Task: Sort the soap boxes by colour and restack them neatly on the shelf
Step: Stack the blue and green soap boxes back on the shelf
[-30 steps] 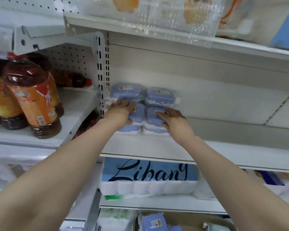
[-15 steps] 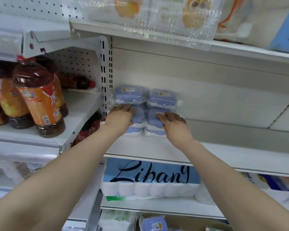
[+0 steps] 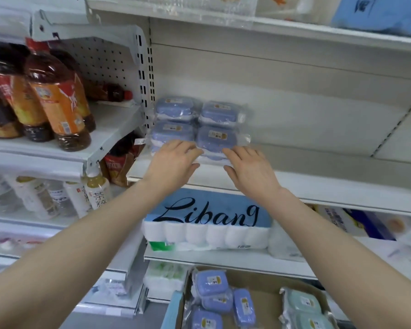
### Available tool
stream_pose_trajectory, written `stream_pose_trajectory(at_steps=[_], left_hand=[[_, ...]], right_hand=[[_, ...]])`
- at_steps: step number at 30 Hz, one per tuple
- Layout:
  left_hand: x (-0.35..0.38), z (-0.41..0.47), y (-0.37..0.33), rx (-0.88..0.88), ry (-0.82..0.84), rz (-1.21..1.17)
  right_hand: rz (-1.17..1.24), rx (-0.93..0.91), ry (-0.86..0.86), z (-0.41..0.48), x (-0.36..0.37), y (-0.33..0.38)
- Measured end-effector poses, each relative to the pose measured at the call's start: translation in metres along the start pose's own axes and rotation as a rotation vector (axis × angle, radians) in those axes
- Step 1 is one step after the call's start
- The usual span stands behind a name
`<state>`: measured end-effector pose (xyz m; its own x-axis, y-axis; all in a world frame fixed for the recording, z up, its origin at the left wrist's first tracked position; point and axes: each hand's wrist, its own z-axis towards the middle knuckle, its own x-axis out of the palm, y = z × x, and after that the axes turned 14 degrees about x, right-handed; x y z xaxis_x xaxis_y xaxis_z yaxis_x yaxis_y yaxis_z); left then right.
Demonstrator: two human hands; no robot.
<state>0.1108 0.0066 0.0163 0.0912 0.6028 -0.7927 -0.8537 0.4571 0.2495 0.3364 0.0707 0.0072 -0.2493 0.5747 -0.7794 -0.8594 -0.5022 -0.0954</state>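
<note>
The setting is a shop aisle of white metal shelving. The working shelf (image 3: 323, 186) has bare board to the right of the stack.

Fingers: on the left hand (image 3: 173, 162) the fingers (image 3: 188, 148) are straight and slightly spread. They lie flat against the wrapped front of the lowest visible row. The right hand (image 3: 249, 169) mirrors this, with its fingers (image 3: 235, 154) extended and the thumb apart. Neither hand grips or pinches anything.

Task item: the blue soap boxes (image 3: 209, 115) stand in two columns side by side, stacked upward and close against the left upright of the shelf. The bottom row is partly hidden behind the hands.

Step in hand: this appears to be squaring the blue stack, with its front faces pressed flush. Sorting looks only partly done.

Next move: it probably calls for lowering the hands to the carton (image 3: 268, 305) on the floor and lifting out boxes of one colour only.

Containers: the carton holds loose blue boxes (image 3: 211, 284) at its left and pale green boxes (image 3: 303, 302) at its right, lying at mixed angles.

Surroundings: a pack of toilet rolls (image 3: 207, 233) sits on the shelf below, and drink bottles (image 3: 55, 100) stand in the left bay.
</note>
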Motion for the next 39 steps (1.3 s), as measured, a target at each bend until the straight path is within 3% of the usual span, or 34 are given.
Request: stream_pose_trajectory(at_steps=[15, 30, 39], left_hand=[[0.021, -0.087, -0.179, -0.063, 0.112, -0.080], [0.115, -0.250, -0.324, -0.366, 0.538, -0.382], [0.195, -0.335, -0.374, -0.455, 0.836, -0.491]], right_hand=[[0.068, -0.059, 0.194, -0.194, -0.012, -0.044], [0.212, 0.043, 0.741, -0.403, 0.073, -0.026], [0.123, 0.189, 1.110, -0.484, 0.164, -0.026]])
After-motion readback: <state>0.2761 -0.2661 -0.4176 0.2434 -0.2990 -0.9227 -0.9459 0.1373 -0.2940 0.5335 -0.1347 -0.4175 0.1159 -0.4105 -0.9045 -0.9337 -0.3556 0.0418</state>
